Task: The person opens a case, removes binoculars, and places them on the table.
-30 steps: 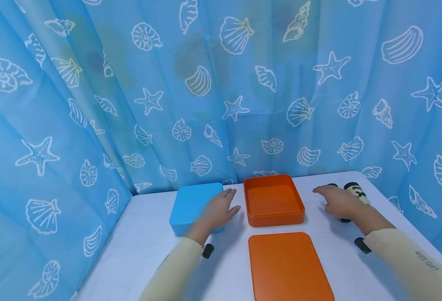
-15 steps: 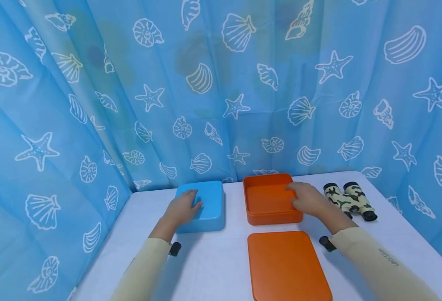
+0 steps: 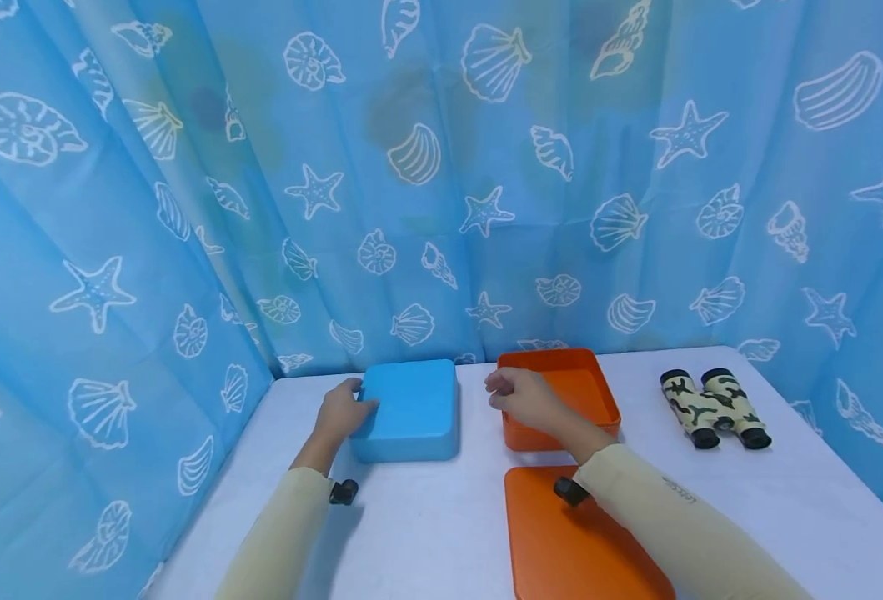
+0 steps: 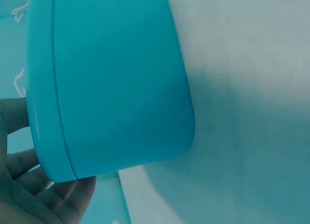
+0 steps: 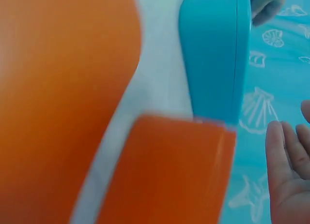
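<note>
A blue lidded box [image 3: 407, 408] sits at the back left of the table. My left hand [image 3: 342, 410] grips its left side, thumb over the lid and fingers along the edge; in the left wrist view the fingers [image 4: 77, 200] curl beside the lid's rim. My right hand [image 3: 524, 398] hangs over the left part of an open orange box [image 3: 561, 439], fingers loosely bent and holding nothing. In the right wrist view it is apart from the blue box. An orange lid [image 3: 554, 533] lies flat in front of the orange box, partly hidden by the right sleeve.
Camouflage binoculars [image 3: 719, 408] stand at the back right of the white table [image 3: 418, 525]. A blue curtain [image 3: 441, 183] with white shell prints hangs right behind the table and along both sides.
My right hand has moved left from the binoculars across the orange box. My left hand has gone from the blue box's right side, over its lid, to its left side.
</note>
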Motion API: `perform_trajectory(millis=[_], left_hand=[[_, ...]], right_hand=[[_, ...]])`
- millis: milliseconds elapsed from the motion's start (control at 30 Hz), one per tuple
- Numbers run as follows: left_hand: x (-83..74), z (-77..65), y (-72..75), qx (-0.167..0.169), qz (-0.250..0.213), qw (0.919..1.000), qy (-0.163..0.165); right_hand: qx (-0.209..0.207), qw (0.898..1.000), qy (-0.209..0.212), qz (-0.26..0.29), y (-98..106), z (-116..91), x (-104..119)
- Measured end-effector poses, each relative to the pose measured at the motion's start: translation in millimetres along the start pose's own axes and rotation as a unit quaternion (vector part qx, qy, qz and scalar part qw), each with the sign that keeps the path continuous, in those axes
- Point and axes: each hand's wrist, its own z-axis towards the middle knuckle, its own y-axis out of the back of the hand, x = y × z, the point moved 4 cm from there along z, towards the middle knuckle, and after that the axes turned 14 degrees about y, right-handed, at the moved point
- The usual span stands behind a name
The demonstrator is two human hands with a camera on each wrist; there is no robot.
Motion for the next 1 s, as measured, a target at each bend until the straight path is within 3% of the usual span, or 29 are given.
perform_trajectory(millis=[133, 300, 500, 667, 800, 1000], left_hand=[[1.0, 8.3, 4.4, 0.006, -0.026, 0.9994, 0.023], [4.2, 17.4, 6.7, 0.022, -0.043, 0.9966, 0.066], [0.0, 25.6, 9.6, 0.056, -0.052, 0.9912, 0.108], [-1.9, 31.5, 6.9, 0.090, -0.082, 0.9826, 0.140], [-3.6, 30.9, 5.4, 0.107, -0.078, 0.9784, 0.159], [-7.2, 31.1, 8.4, 0.118, -0.056, 0.9733, 0.189]], right_hand=[[-0.017, 0.995, -0.037, 0.094, -24.7, 18.3, 0.8], [-0.035, 0.975, -0.099, 0.198, -48.3, 30.9, 5.0], [-0.033, 0.962, -0.143, 0.230, -56.9, 45.2, 0.2], [-0.057, 0.938, -0.157, 0.305, -60.6, 54.7, -8.0], [-0.061, 0.922, -0.179, 0.337, -62.2, 55.1, -6.8], [-0.066, 0.918, -0.214, 0.326, -62.7, 55.3, -4.7]])
